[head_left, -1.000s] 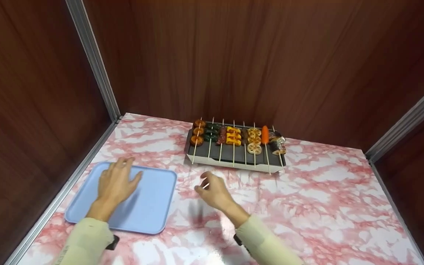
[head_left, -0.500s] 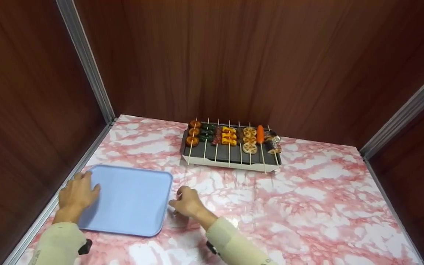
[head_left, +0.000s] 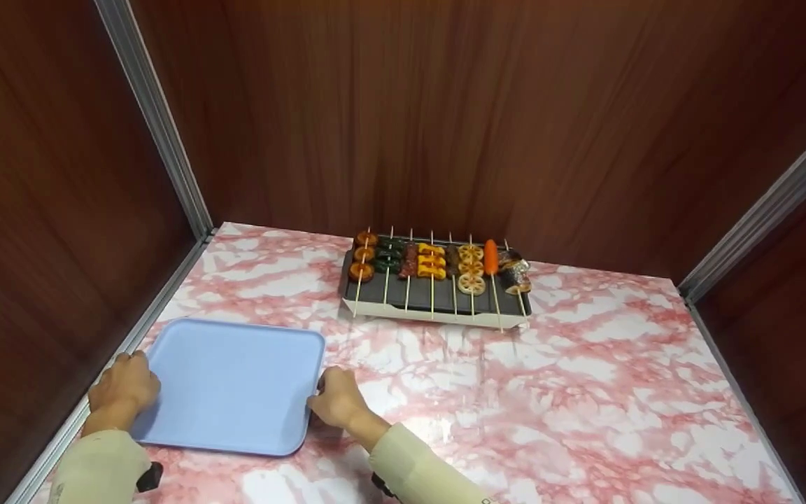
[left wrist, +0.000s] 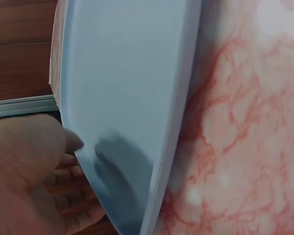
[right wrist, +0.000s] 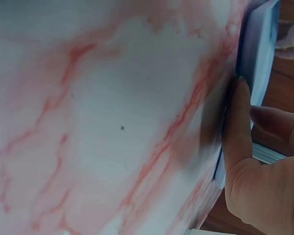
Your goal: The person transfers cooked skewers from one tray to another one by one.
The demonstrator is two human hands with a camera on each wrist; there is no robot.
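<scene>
A light blue rectangular tray [head_left: 231, 385] with a low raised rim lies at the left of the table. At its left edge, my left hand [head_left: 123, 386] grips the rim; in the left wrist view the thumb [left wrist: 72, 142] is over the rim and the other fingers curl outside and below it. My right hand [head_left: 336, 399] holds the opposite edge. In the right wrist view, its index finger [right wrist: 237, 122] lies along the outer wall of the tray and the thumb reaches over the rim. The tray's left edge is partly hidden by the left hand in the head view.
A dark grill [head_left: 417, 294] with a pale front stands near the back wall. Across it lie several skewers, among them lotus root slices [head_left: 471, 269], yellow pieces [head_left: 432, 261] and an orange piece [head_left: 490, 257]. A metal-framed wall [head_left: 158, 119] borders the table on the left.
My left hand has moved from above the tray left and down to its left edge. My right hand has moved left to the right rim. Both have taken hold of the tray.
</scene>
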